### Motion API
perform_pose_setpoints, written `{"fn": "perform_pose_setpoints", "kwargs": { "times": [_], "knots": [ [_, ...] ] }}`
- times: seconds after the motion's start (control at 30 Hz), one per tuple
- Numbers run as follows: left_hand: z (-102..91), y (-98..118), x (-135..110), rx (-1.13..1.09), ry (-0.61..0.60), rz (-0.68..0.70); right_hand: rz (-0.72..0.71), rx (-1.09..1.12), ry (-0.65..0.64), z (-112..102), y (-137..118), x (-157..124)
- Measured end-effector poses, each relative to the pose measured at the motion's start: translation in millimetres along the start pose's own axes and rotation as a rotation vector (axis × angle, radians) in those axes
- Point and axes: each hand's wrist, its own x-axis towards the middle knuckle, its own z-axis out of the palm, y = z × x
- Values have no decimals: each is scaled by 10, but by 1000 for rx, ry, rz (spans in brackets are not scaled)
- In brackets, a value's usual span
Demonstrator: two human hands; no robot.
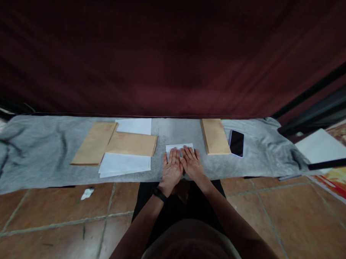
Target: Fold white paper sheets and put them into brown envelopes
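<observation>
A small white piece of paper (180,146), apparently folded, lies on the grey cloth in front of me. My left hand (172,171) presses flat on its left part, fingers stretched out. Beside it, my right hand (192,164) rests flat on the right part, fingers extended, the two hands touching or nearly so. Only the far edge and corners of the paper show; my palms and fingers hide the rest. Neither hand grips anything.
Left of my hands, brown envelopes (132,143) lie over white paper sheets (125,164), beside another brown envelope pile (93,143). To the right are a brown envelope stack (216,137) and a phone (237,143). A dark red curtain (175,68) hangs behind the grey cloth (178,129).
</observation>
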Motion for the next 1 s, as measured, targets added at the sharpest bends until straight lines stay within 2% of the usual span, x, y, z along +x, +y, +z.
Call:
{"fn": "perform_pose_setpoints", "kwargs": {
  "times": [0.23, 0.47, 0.67, 1.0],
  "knots": [
    [34, -47, 20, 12, 48, -109, 139, -19, 64, 88, 1, 16],
    [47, -111, -13, -14, 133, -205, 219, -35, 109, 129, 43, -16],
    [84, -123, -33, -13, 184, -250, 225, -41, 173, 131, 95, -70],
    [79, -149, -46, -24, 216, -278, 248, -30, 179, 106, 116, -81]
  ]
}}
